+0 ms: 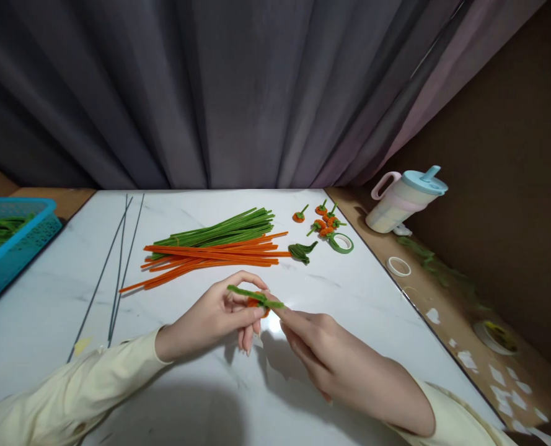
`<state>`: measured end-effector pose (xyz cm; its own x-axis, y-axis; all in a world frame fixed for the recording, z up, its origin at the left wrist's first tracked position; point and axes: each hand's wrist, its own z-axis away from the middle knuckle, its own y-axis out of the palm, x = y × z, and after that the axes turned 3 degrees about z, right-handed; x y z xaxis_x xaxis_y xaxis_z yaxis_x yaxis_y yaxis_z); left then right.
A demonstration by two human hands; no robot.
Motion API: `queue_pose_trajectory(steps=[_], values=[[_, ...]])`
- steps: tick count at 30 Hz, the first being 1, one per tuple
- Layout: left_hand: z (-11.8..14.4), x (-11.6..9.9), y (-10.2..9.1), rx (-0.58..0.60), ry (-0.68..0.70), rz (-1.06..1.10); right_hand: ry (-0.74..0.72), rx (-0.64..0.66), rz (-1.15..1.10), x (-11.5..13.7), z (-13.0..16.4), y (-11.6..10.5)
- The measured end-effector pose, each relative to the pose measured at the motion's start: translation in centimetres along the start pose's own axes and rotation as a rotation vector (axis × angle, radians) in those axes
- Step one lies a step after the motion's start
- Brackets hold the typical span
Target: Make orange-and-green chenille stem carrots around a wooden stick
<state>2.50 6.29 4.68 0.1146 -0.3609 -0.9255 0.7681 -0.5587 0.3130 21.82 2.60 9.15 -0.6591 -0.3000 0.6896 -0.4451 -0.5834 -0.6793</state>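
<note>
My left hand (219,313) is closed around a small round orange ball (253,303) of coiled pipe cleaner, holding it between thumb and fingers above the table. Across the top of the ball lies a green pipe cleaner (242,291), its left end sticking out freely. My right hand (324,344) pinches the other side of this green piece, fingers pressed together; part of the ball is hidden behind both hands. Beyond them, a bundle of orange pipe cleaners (214,253) and a bundle of green pipe cleaners (229,227) lie on the white marbled table (186,396).
Several finished orange balls with green stems (326,221) lie at the back right beside a green tape roll (343,251). Thin dark wires (118,279) lie on the left, near a blue basket (22,241). A lidded cup (403,201) and paper scraps (468,360) are at right.
</note>
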Motion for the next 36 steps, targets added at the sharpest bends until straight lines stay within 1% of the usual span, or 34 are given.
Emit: queue_pose_trajectory(steps=[2, 5, 7, 10, 13, 15, 18, 21, 27, 29, 32, 34, 36], values=[[-0.3, 0.1, -0.4, 0.027, -0.034, 0.142, -0.012, -0.024, 0.011, 0.0, -0.1, -0.2], [-0.9, 0.6, -1.0, 0.045, -0.113, 0.440, -0.010, -0.048, 0.049, -0.3, -0.2, -0.4], [-1.3, 1.0, -1.3, 0.039, -0.157, 0.551, -0.010, -0.046, 0.069, -0.5, -0.4, -0.4], [-1.4, 1.5, -1.1, 0.022, -0.152, 0.517, -0.013, -0.033, 0.097, -0.7, -0.5, -0.5], [-1.2, 1.7, -0.7, 0.047, -0.105, 0.435, -0.025, -0.028, 0.148, -1.0, -0.7, -0.5], [-1.1, 1.6, -0.5, 0.064, -0.099, 0.420, -0.057, -0.056, 0.155, -1.2, -1.0, -0.5], [-1.2, 1.4, -0.5, 0.078, -0.113, 0.443, -0.116, -0.109, 0.103, -1.3, -1.5, -0.7], [-1.3, 1.4, -0.7, 0.082, -0.129, 0.490, -0.172, -0.126, 0.058, -1.3, -2.0, -0.9], [-1.6, 1.7, -1.4, 0.078, -0.142, 0.582, -0.283, -0.078, 0.132, -2.0, -2.4, -1.2], [-1.8, 1.7, -1.6, 0.079, -0.166, 0.608, -0.312, -0.061, 0.137, -2.5, -2.5, -1.2], [-2.0, 1.5, -2.0, 0.075, -0.256, 0.658, -0.325, -0.051, 0.150, -3.1, -2.9, -1.1], [-2.2, 1.3, -2.3, 0.065, -0.309, 0.685, -0.346, -0.063, 0.155, -3.3, -3.1, -1.0], [-2.2, 1.2, -2.5, 0.050, -0.333, 0.698, -0.372, -0.098, 0.144, -3.3, -3.3, -1.1]])
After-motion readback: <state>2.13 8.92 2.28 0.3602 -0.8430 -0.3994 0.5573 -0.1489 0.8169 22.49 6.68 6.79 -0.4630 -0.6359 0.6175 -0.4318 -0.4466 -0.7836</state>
